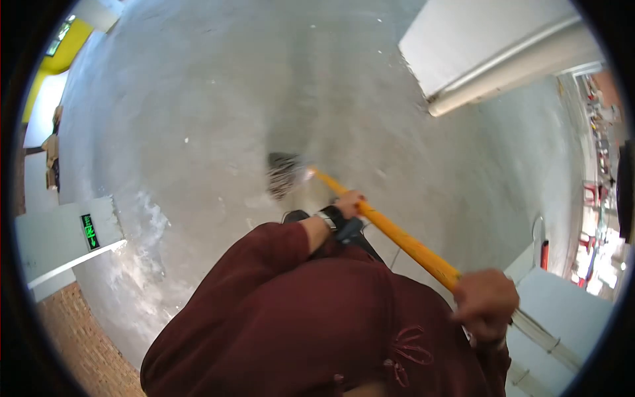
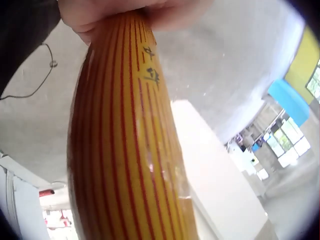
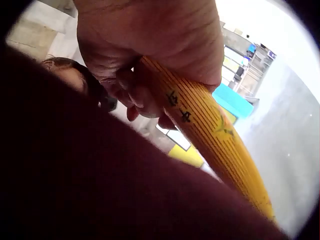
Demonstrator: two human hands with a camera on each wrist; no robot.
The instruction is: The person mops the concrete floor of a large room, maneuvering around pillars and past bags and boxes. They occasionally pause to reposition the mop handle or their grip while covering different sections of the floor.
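A mop with a long yellow handle [image 1: 407, 245] slants across the front of the person's body in the head view. Its blurred grey mop head [image 1: 283, 177] is down on the concrete floor ahead of the feet. Low on the handle, the left hand [image 1: 349, 202], with a dark band at its wrist, has its fingers wrapped round the shaft. The right hand [image 1: 486, 301] grips the upper part near the person's right side. Red lines and dark written characters mark the yellow shaft [image 2: 127, 125] in the left wrist view. In the right wrist view, curled fingers [image 3: 142, 100] hold it, and a dark red sleeve covers much of the picture.
A white wall block [image 1: 483, 46] with a pipe along its base juts in at upper right. On the left stands a white panel with a green exit sign [image 1: 88, 231]. Beside the right hand is a pale box-like surface [image 1: 562, 311]. Small light specks dot the floor.
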